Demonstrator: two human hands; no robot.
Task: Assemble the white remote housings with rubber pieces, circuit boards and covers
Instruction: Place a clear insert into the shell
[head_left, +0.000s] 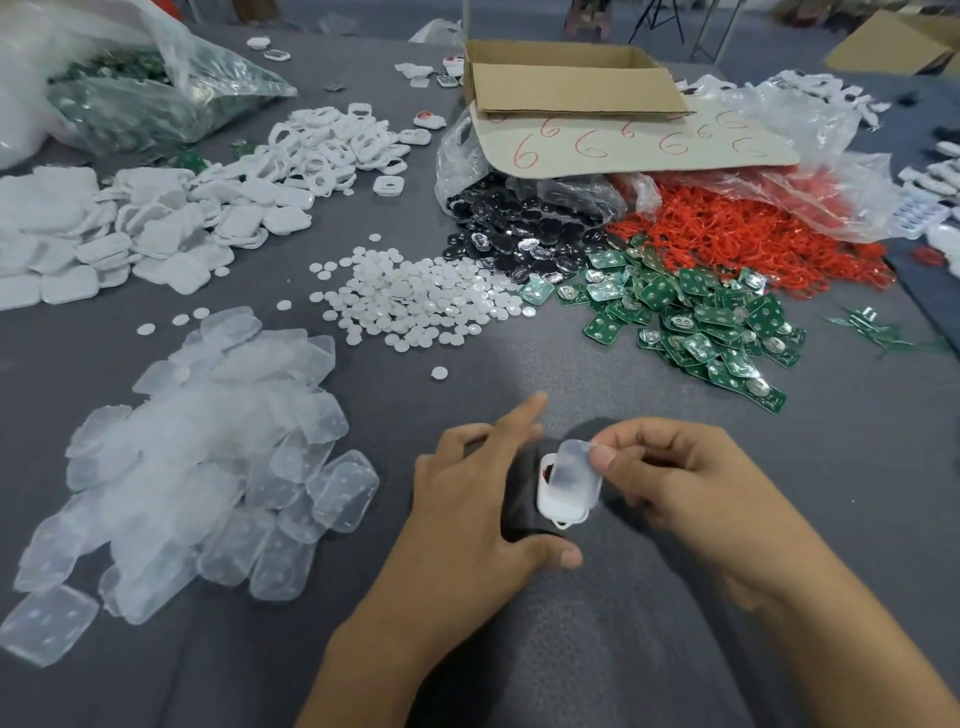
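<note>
A white remote housing (551, 501) lies on a dark pad near the table's front, with a bit of red showing inside it. My right hand (675, 483) pinches a translucent rubber piece (574, 470) by its upper corner and holds it tilted over the housing. My left hand (478, 499) rests beside the housing on its left, fingers spread, thumb by the pad's lower edge. Green circuit boards (691, 322) are heaped to the upper right. White covers (156, 234) are piled at the far left.
A heap of translucent rubber pieces (208, 457) fills the left. White discs (415, 296), black round pieces (519, 234) and red rings (743, 234) lie in the middle. A cardboard box (566, 78) stands at the back. White housing frames (327, 140) and plastic bags lie behind.
</note>
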